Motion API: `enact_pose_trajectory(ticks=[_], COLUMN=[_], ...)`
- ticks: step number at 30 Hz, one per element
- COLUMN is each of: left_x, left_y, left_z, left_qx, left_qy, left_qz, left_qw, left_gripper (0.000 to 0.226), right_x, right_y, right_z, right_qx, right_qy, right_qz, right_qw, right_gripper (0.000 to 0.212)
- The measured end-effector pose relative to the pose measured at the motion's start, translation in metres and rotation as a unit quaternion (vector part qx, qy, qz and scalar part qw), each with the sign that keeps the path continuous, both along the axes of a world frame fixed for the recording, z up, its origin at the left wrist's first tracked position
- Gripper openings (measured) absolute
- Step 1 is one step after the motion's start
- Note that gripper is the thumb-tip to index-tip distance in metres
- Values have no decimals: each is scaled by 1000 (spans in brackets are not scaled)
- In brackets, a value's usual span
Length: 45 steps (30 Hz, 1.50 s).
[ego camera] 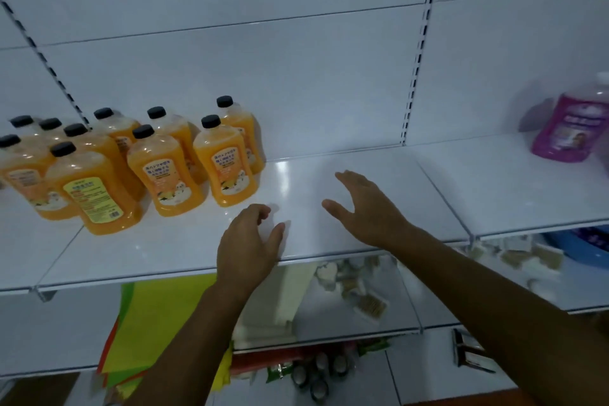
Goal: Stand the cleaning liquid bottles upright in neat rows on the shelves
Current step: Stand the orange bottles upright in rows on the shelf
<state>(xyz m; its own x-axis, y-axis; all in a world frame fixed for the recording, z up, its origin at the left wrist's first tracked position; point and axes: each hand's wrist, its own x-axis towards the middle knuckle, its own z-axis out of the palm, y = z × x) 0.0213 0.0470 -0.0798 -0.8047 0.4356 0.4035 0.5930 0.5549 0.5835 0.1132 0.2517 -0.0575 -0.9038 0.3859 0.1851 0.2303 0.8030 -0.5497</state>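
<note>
While both hands hover empty over the white shelf [329,241]: orange bottles [164,171], black-capped, upright in rough rows, up and left of the left hand [245,247], nearest one [222,163] just beyond its fingertips. Left hand loosely curled, thumb apart, holding nothing, near shelf's front edge. Right hand [365,208] just beside it, spread wide, fingers straight, holding nothing. Pink bottle [573,122] upright, well right of right hand, on next shelf section. Green sheets [158,323] on lower shelf beneath left forearm.
</note>
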Motion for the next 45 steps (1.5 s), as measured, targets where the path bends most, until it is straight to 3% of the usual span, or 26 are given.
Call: enact_pose_trajectory(ticks=[12, 19, 23, 28, 31, 38, 45], left_x=[26, -34, -64, -82, -94, -113, -111], left_y=[40, -2, -30, -36, -32, -16, 55], left_z=[16, 24, 14, 16, 15, 9, 10], left_qx=[19, 123, 127, 142, 164, 136, 62], left_qy=[-22, -40, -68, -116, -132, -117, -149], left_qz=[-59, 62, 101, 9, -47, -20, -30], left_qw=[998, 990, 984, 983, 977, 984, 986], left_gripper=[40, 35, 44, 58, 56, 41, 45], right_x=[42, -32, -88, -133, -148, -154, -124], right_y=[15, -12, -43, -66, -77, -62, 3], right_z=[13, 42, 57, 74, 74, 58, 54], right_qx=[-7, -36, -41, -50, -69, -59, -64], right_qy=[7, 29, 62, 101, 93, 104, 143], right_qz=[-34, 23, 62, 112, 139, 116, 80], right_qw=[999, 999, 995, 987, 983, 986, 984], right_gripper=[72, 70, 69, 60, 70, 64, 54])
